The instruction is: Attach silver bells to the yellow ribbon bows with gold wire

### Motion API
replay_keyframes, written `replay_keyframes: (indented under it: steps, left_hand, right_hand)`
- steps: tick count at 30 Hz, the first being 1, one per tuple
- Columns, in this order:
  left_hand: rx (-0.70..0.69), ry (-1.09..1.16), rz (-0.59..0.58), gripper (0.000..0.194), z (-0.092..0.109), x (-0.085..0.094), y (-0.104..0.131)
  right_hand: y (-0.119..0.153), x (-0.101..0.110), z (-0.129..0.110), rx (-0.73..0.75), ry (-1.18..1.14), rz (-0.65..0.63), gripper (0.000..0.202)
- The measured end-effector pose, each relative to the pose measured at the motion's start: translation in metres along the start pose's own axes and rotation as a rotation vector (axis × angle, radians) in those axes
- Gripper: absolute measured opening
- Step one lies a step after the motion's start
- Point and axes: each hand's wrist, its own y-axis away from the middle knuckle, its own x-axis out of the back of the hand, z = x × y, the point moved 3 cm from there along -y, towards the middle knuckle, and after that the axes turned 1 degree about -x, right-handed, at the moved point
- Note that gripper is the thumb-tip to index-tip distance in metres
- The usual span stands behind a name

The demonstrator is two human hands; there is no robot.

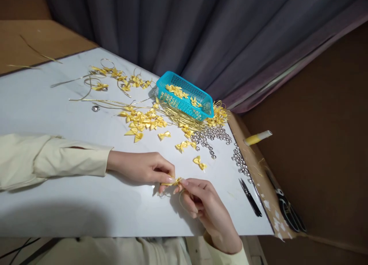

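Just above the front part of the white board, my left hand pinches a small yellow ribbon bow. From the other side my right hand is closed, its thumb and fingertips at the right end of the same bow. A thin gold cord loops by the right fingers; its ends are hidden by the hands. Beyond the hands lies a single yellow bow. Farther back, loose yellow bows form a pile, and small silver bells or beads are scattered to its right.
A turquoise basket holding yellow bows stands at the back, with a bundle of gold cords before it. Black-handled tweezers or snips lie at the right. Scissors and a yellow-white tube are past the board's right edge.
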Motion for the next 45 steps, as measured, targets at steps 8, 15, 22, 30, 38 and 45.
replay_keyframes:
  steps: [8, 15, 22, 30, 38, 45]
  left_hand:
    - [-0.04, -0.088, 0.028, 0.019, 0.003, 0.0, 0.002]
    - [-0.058, -0.097, 0.096, 0.019, 0.004, 0.0, 0.002]
    - [-0.078, -0.116, 0.124, 0.02, 0.006, -0.002, 0.002]
    - [-0.159, -0.21, 0.129, 0.021, 0.007, -0.004, 0.004]
    - [-0.275, -0.357, 0.199, 0.021, 0.011, -0.006, 0.005]
    - [-0.252, -0.344, 0.215, 0.023, 0.011, -0.005, 0.006]
  right_hand:
    - [-0.004, -0.009, 0.007, -0.08, -0.306, -0.13, 0.026]
    - [0.002, -0.019, 0.014, -0.128, -0.616, -0.194, 0.018]
    - [0.004, -0.022, 0.017, -0.138, -0.739, -0.277, 0.016]
    - [-0.001, -0.021, 0.02, -0.221, -0.787, -0.375, 0.021]
    - [-0.005, -0.022, 0.024, -0.331, -0.689, -0.371, 0.018]
    - [0.0, -0.02, 0.024, -0.13, -0.492, -0.13, 0.022]
